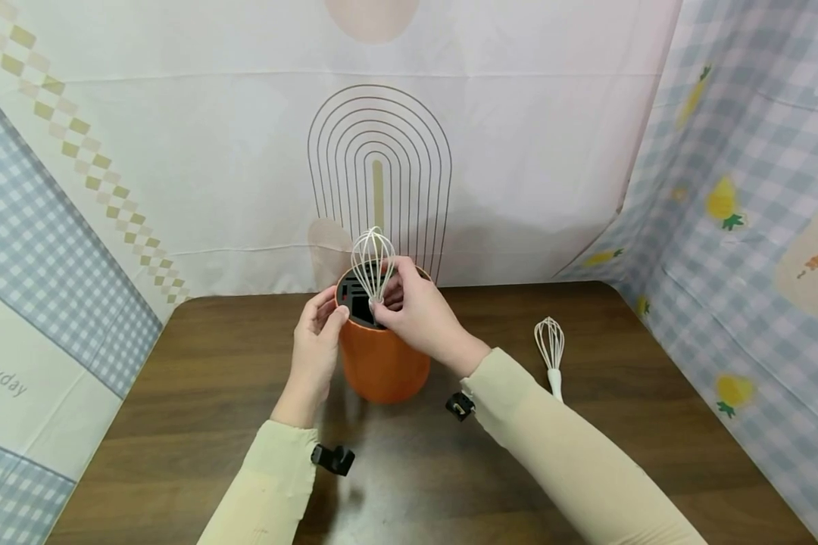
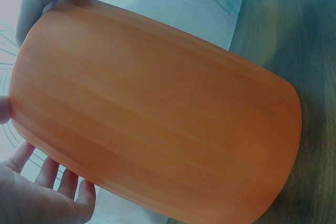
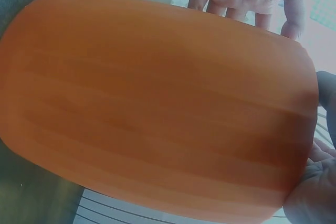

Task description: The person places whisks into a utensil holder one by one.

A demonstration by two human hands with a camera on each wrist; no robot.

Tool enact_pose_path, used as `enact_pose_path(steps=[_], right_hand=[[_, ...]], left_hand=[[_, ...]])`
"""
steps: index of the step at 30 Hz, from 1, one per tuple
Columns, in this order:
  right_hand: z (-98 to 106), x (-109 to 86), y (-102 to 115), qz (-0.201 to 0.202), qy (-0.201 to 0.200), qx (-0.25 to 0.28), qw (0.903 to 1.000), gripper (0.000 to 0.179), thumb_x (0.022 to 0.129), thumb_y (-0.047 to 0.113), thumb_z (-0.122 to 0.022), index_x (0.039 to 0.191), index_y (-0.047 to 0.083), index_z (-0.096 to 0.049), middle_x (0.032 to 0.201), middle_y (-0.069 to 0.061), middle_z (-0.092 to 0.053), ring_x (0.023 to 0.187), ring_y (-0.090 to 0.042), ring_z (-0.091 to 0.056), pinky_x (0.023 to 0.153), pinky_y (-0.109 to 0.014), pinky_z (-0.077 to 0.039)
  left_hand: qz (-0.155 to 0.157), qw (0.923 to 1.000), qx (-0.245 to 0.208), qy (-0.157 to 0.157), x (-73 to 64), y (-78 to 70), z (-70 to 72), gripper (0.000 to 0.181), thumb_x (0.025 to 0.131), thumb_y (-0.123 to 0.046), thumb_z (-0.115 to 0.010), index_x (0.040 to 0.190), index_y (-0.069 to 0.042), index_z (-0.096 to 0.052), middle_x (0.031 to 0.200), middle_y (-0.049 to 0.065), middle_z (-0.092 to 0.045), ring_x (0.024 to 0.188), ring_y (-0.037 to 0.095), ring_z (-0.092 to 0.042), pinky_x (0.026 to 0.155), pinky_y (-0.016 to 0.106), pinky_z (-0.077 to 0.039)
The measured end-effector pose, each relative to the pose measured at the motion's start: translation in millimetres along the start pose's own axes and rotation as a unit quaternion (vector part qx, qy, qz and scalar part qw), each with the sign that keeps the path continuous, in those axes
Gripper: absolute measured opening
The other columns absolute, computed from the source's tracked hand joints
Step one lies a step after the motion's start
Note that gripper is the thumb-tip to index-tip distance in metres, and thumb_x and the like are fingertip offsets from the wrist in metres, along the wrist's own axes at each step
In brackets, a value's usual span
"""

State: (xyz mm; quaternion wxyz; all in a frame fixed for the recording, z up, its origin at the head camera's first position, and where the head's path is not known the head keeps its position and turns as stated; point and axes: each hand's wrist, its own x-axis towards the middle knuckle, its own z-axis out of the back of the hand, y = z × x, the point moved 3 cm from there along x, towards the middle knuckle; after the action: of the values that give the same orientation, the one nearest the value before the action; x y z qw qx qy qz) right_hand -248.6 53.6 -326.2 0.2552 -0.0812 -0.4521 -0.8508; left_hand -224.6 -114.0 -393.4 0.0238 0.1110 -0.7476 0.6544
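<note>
An orange utensil holder [image 1: 385, 371] stands upright on the table, with a black slotted insert [image 1: 348, 297] in its top. My left hand [image 1: 313, 344] grips its left rim, thumb at the edge and fingers along the outer side. Above the opening my right hand [image 1: 426, 312] pinches a whisk [image 1: 373, 261] low on its wires. The whisk points wires up, its handle hidden behind the fingers and the rim. In both wrist views the holder's orange wall [image 2: 157, 103] fills most of the picture and covers the whisk.
A second whisk [image 1: 551, 344] with a white handle lies on the wooden table [image 1: 211, 393] to the right, its handle end partly behind my right sleeve [image 1: 559, 439]. A patterned cloth [image 1: 232, 151] hangs behind the table, and checked cloth [image 1: 757, 227] hangs at the sides.
</note>
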Motion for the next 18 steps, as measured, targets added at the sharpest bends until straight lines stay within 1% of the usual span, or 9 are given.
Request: enact_pose_path(steps=[8, 13, 18], right_hand=[[-2.8, 2.5, 0.4, -0.005, 0.018, -0.036, 0.9992, 0.053, 0.083, 0.01, -0.071, 0.128, 0.006, -0.043, 0.084, 0.003, -0.063, 0.076, -0.006, -0.063, 0.07, -0.02, -0.052], [-2.1, 2.1, 0.3, -0.011, 0.02, -0.033, 0.9992, 0.056, 0.082, 0.01, -0.072, 0.129, 0.007, -0.042, 0.085, 0.002, -0.063, 0.075, -0.007, -0.063, 0.069, -0.02, -0.052], [-2.0, 1.7, 0.1, -0.011, 0.019, -0.028, 0.9994, 0.063, 0.082, 0.008, -0.073, 0.134, 0.01, -0.039, 0.084, 0.002, -0.063, 0.074, -0.006, -0.064, 0.069, -0.02, -0.053]], left_hand=[[0.005, 1.0, 0.002, -0.003, -1.0, 0.0, 0.3, 0.042, 0.098, -0.017, -0.056, 0.139, -0.015, -0.048, 0.134, 0.005, -0.05, 0.124, 0.016, -0.046, 0.104, 0.037, -0.038], [0.006, 1.0, 0.002, -0.001, -1.5, -0.1, 0.1, 0.042, 0.098, -0.017, -0.056, 0.14, -0.015, -0.048, 0.135, 0.005, -0.05, 0.124, 0.017, -0.046, 0.104, 0.037, -0.038], [0.005, 1.0, 0.001, 0.003, -1.0, -0.9, -0.1, 0.043, 0.098, -0.017, -0.056, 0.14, -0.014, -0.047, 0.135, 0.007, -0.049, 0.125, 0.018, -0.045, 0.104, 0.038, -0.037]])
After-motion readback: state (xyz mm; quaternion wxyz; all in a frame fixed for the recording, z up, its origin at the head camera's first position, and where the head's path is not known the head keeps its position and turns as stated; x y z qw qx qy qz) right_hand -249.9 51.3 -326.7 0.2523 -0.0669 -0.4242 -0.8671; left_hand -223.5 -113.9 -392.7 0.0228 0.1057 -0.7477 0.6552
